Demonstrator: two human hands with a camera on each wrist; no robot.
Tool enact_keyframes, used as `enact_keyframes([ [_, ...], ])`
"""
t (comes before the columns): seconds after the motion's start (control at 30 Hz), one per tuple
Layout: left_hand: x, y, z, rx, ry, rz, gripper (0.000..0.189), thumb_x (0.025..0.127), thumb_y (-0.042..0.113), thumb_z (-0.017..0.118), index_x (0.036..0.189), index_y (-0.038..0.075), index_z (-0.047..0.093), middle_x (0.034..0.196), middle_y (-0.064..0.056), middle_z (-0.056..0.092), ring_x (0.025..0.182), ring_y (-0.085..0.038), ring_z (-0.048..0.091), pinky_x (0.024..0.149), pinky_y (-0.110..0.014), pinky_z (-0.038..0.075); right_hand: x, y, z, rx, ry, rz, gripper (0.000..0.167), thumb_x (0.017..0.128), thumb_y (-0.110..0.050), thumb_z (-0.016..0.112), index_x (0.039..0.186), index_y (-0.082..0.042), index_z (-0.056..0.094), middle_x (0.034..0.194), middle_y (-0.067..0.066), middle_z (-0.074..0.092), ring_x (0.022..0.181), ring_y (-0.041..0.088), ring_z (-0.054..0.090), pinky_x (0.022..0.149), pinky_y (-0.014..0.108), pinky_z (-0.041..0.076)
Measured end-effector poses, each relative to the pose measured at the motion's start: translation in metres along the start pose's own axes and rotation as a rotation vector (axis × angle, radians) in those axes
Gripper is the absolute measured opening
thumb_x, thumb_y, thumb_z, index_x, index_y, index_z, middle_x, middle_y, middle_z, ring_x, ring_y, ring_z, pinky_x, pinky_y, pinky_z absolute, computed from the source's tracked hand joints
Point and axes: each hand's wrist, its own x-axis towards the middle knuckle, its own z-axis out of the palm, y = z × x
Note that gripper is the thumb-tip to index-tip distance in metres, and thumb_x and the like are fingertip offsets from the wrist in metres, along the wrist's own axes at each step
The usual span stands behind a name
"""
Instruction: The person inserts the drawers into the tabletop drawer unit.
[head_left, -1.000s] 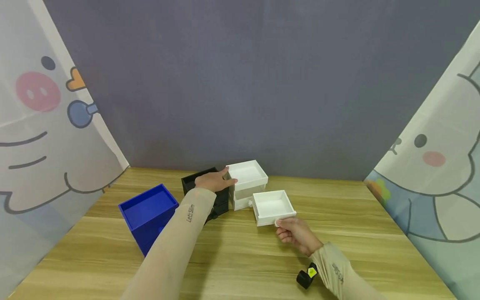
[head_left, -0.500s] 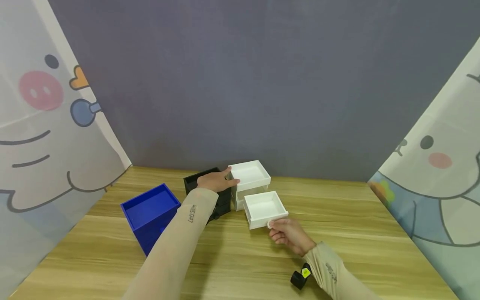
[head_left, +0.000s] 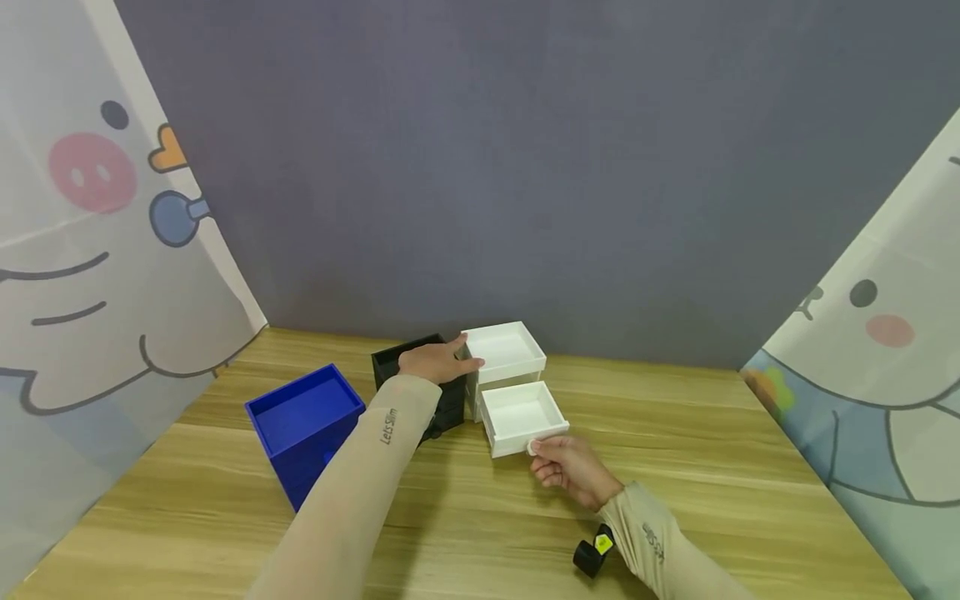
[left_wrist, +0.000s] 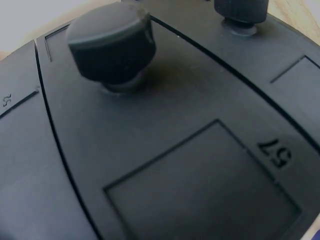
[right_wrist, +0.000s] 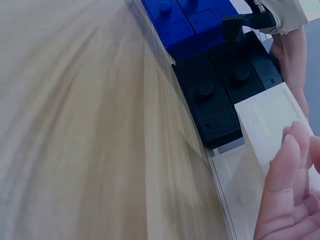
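Observation:
My right hand (head_left: 573, 472) pinches the round knob of a shallow white drawer (head_left: 522, 410), held in front of a white drawer cabinet (head_left: 510, 364). The drawer's back edge overlaps the cabinet's front in the head view; whether it sits inside the slot cannot be told. In the right wrist view the drawer (right_wrist: 267, 122) hangs above a lower white drawer front (right_wrist: 235, 182) with its own knob. My left hand (head_left: 433, 363) rests on the cabinet's top left edge, thumb and index finger spread straight; its other fingers are hidden.
A black drawer cabinet (head_left: 450, 404) stands close left of the white one; its knobs (left_wrist: 112, 45) and a marking, 57, show in the left wrist view. A blue drawer cabinet (head_left: 303, 412) stands farther left. Behind rises a grey panel (head_left: 480, 183). A black wrist camera (head_left: 588, 557) hangs below my right wrist.
My right hand has moved the white drawer leftward, from beside the white cabinet to in front of it. The left hand keeps its place on the cabinet. The head view has shifted slightly.

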Motion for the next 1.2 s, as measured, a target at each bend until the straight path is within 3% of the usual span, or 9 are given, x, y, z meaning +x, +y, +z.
enact_keyframes([
  [0.83, 0.002, 0.000, 0.000, -0.006, -0.007, -0.026, 0.076, 0.087, 0.076, 0.036, 0.152, 0.043, 0.013, 0.049, 0.000, 0.037, 0.044, -0.010, 0.013, 0.047, -0.028, 0.018, 0.006, -0.011, 0.005, 0.020, 0.036, -0.009, 0.014, 0.097, -0.006, 0.051, 0.087, -0.003, 0.060, 0.068, -0.002, 0.063, 0.056, 0.002, 0.058, 0.055, 0.016, 0.048],
  [1.2, 0.001, 0.000, 0.001, -0.012, -0.014, -0.022, 0.076, 0.087, 0.075, 0.037, 0.152, 0.043, 0.013, 0.048, 0.001, 0.034, 0.043, -0.010, 0.013, 0.045, -0.027, 0.019, 0.006, -0.011, 0.006, 0.021, 0.092, 0.005, 0.012, 0.098, -0.007, 0.050, 0.092, 0.000, 0.057, 0.067, -0.002, 0.062, 0.056, 0.002, 0.058, 0.053, 0.015, 0.047],
])
